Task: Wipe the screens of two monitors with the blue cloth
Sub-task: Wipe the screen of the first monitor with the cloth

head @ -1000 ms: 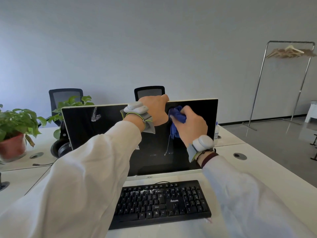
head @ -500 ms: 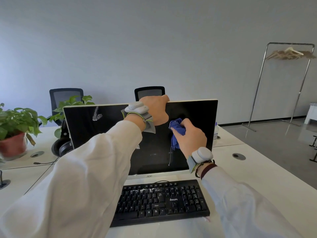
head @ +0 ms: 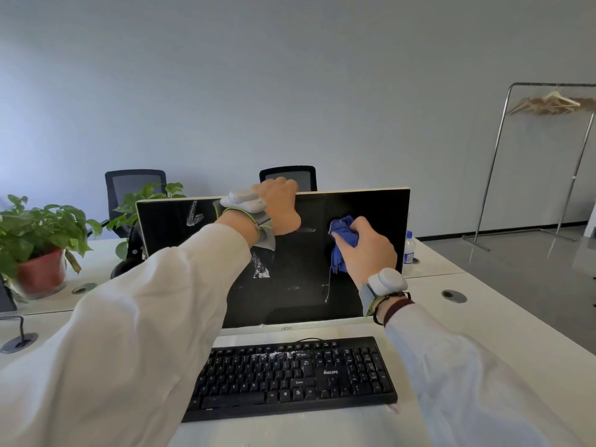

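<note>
**Blue cloth against the right half of the screen**

Nearest on the white desk (head: 483, 321) lies a black keyboard (head: 290, 375), with white specks scattered over its upper rows. Just behind it stands the monitor (head: 300, 304), its dark screen facing the person. The right hand (head: 367, 250) grips the bunched blue cloth (head: 343, 240) and holds it against the upper right part of the screen; a loose thread hangs down from the cloth. The left hand (head: 280, 206) grips the monitor's top edge near the middle, fingers curled over the back. White smears (head: 260, 269) show on the screen below the left wrist, and another near the upper left corner. A small clear bottle (head: 409, 253) stands just beside the monitor's right edge. To the left sits a potted plant (head: 38, 233). Two black office chairs (head: 135, 185) stand behind the desk, and a metal clothes rack (head: 522, 156) with hangers stands by the far wall.
</note>
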